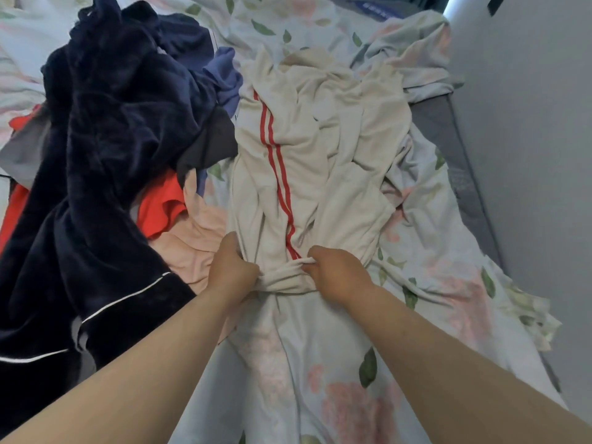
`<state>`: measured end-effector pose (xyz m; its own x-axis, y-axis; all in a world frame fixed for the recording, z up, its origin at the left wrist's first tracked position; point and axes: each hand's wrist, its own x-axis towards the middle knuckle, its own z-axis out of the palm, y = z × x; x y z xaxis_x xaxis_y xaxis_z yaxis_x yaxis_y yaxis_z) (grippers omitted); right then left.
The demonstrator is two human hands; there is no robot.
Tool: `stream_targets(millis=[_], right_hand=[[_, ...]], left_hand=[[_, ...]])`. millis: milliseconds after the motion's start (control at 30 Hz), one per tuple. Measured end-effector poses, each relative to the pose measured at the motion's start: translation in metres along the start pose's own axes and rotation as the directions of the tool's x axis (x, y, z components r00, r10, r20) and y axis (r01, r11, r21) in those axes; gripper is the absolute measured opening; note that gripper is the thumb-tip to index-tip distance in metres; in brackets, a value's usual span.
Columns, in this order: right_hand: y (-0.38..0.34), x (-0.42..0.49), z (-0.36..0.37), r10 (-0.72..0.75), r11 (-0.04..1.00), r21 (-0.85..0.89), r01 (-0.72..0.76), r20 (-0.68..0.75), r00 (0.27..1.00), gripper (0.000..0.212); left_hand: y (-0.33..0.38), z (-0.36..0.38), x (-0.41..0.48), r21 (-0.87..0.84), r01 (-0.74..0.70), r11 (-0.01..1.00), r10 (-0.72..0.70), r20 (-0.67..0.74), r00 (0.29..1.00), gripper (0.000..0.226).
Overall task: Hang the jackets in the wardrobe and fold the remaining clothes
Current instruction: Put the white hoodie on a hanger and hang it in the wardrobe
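A cream garment with two red stripes (307, 149) lies crumpled lengthwise on the floral bed sheet (336, 379). Its near end is bunched into a band. My left hand (232, 267) grips that band at its left side, fingers curled round the cloth. My right hand (336, 272) grips the same band at its right side. To the left lies a pile of clothes: a dark navy velvet garment with white piping (105, 161), a red piece (160, 206), a pale pink piece (195, 248) and a blue piece (226, 75).
A grey mattress edge (461, 174) runs along the right of the bed, with a pale wall (528, 155) beyond it. A rumpled part of the sheet (413, 49) lies at the far right. More floral bedding (19, 68) shows at the far left.
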<state>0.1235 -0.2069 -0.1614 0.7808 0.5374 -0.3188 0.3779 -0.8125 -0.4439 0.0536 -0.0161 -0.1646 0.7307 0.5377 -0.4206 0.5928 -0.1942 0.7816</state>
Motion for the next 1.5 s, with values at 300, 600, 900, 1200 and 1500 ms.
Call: stream_targets(millis=[300, 600, 900, 1200, 1500], right_hand=[[0.020, -0.098, 0.029, 0.227, 0.920, 0.264, -0.291, 0.246, 0.942, 0.038], [0.017, -0.165, 0.034, 0.282, 0.911, 0.129, -0.391, 0.497, 0.821, 0.039], [-0.029, -0.145, 0.003, 0.327, 0.679, 0.642, -0.355, 0.168, 0.930, 0.014], [-0.030, -0.084, -0.016, 0.472, 0.269, 0.885, -0.381, 0.224, 0.853, 0.017], [0.018, -0.083, -0.043, 0.553, -0.341, 0.925, -0.168, 0.342, 0.760, 0.035]], left_hand=[[-0.003, 0.001, -0.050, -0.091, 0.165, 0.982, -0.145, 0.195, 0.970, 0.043], [-0.049, 0.004, -0.134, 0.077, 0.172, 0.982, -0.188, 0.388, 0.902, 0.036], [-0.013, 0.010, -0.142, -0.164, 0.067, 0.984, -0.004, 0.359, 0.933, 0.046], [-0.008, 0.030, -0.178, -0.084, -0.342, 0.936, 0.340, 0.467, 0.816, 0.035], [-0.006, 0.042, -0.175, -0.195, 0.017, 0.981, 0.086, 0.510, 0.856, 0.006]])
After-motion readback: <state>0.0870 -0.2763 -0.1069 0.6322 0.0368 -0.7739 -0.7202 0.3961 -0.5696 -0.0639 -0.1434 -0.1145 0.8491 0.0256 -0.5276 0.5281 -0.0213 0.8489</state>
